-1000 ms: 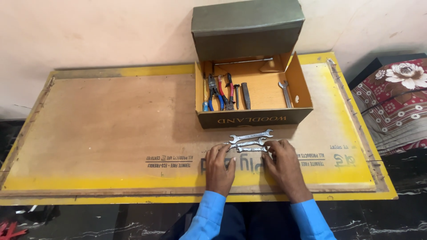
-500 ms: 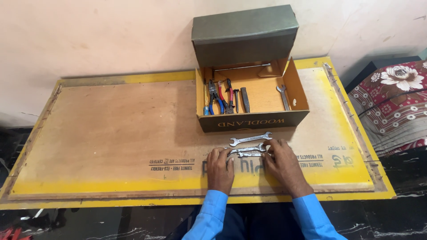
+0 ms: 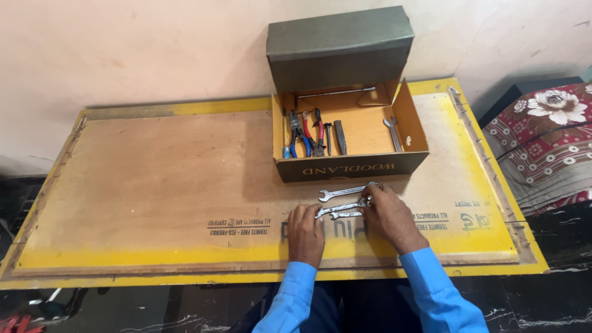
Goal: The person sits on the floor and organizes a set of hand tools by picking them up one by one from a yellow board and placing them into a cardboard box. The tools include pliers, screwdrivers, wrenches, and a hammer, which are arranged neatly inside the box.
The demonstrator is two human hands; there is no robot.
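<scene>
We note three wrenches (image 3: pixel 342 205) on the desk (image 3: pixel 154 185), just before the open box (image 3: pixel 351 166). Right hand (image 3: pixel 388 216) fingers grasp their ends; left hand (image 3: pixel 306 233) rests released. We advise aligning them squarely.

Both hands (image 3: pixel 306 233) (image 3: pixel 390 216) rest on spanners (image 3: pixel 343 206) before an open box (image 3: pixel 351 165)

Your head view is evenly and softly lit from above, sharp throughout, with a faint shadow left of the cardboard box (image 3: pixel 345 165) on the counter (image 3: pixel 154 185), no glare, dim dark corners below, and slight wide-angle bowing at the edges.
</scene>
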